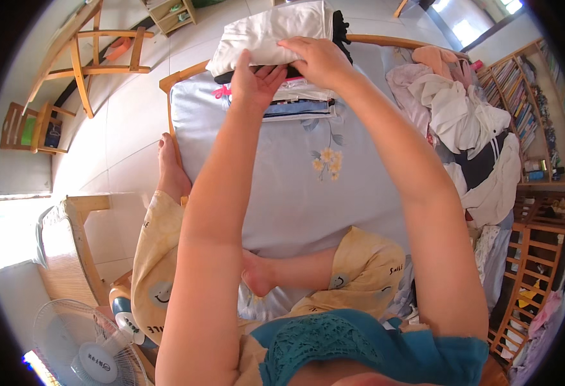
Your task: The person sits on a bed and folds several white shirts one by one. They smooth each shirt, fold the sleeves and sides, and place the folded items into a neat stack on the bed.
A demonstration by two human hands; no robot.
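A folded white garment (273, 36) with a black ruffled edge lies on top of a stack of folded clothes (302, 107) at the far edge of the bed. My left hand (259, 82) is at the near edge of the white garment, palm up, thumb against the cloth and fingers spread. My right hand (317, 60) rests on the garment's near right part, fingers bent over it; whether it grips the cloth cannot be told. Beneath, white, pink and blue folded layers show.
A floral bed sheet (282, 183) spreads before me. Loose clothes (456, 111) are heaped along the bed's right side, near a bookshelf (518, 106). A wooden frame (82, 72) stands far left, and an electric fan (94, 357) at lower left.
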